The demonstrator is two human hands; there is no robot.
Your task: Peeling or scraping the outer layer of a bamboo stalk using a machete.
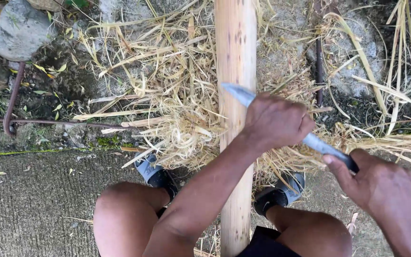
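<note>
The concrete floor [34, 204] fills the lower left, left of the wooden pole [235, 57], and ends in a mossy edge against soil and stones. The pole, pale and stripped of bark, runs straight down the middle of the view from the top edge to between the person's bare knees. Around the pole, on both sides and thickest just left of it, lies a heap of dry straw-coloured shavings [177, 114] and long curled strips. A grey rock [20, 28] sits far left of the pole at the top corner, and a bent rusty metal rod [13, 104] curves below it, its long arm running toward the pole under the shavings. Two grey and black sandals [154, 173] stand either side of the pole, partly under the shavings.

A long grey blade [241, 94] lies slantwise across the pole, its tip showing left of the pole's middle and its other end to the right. The left hand [276, 121] is closed over the blade's back right at the pole, fingers curled down and pressed together. The right hand [381, 188], well right of the pole, is wrapped shut around the blade's dark handle end, thumb laid along it
</note>
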